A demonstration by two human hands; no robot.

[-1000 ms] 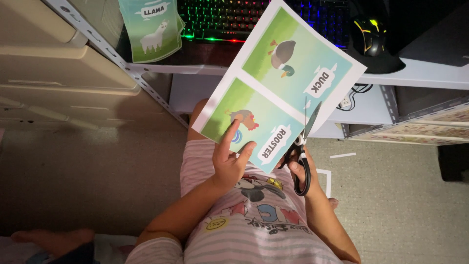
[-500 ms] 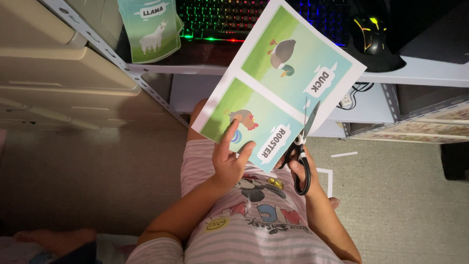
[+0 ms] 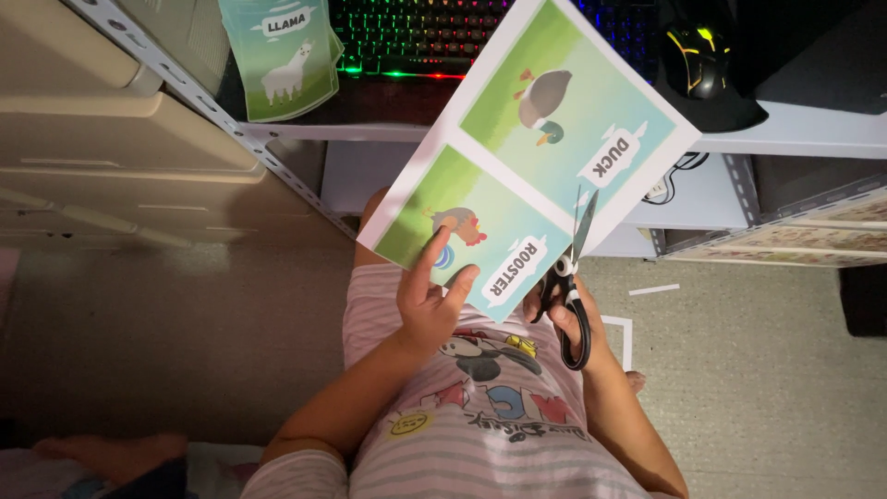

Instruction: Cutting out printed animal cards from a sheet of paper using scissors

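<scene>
Flexing above the lap, the printed sheet (image 3: 527,166) looks thin and floppy; the left hand (image 3: 427,310) pinches its lower corner, best gripped near the cut; the right hand (image 3: 564,319) grips black scissors (image 3: 571,277), blades apparently entering the margin; a lit keyboard (image 3: 416,37) sits on the surface beyond.

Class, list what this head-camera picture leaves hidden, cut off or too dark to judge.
- Sheet of animal cards: top corner cut off by the frame's upper edge.
- Scissors: handle loops partly covered by the right hand.
- Keyboard: largely hidden behind the sheet.
- Left hand: its thumb lies behind the sheet.
</scene>
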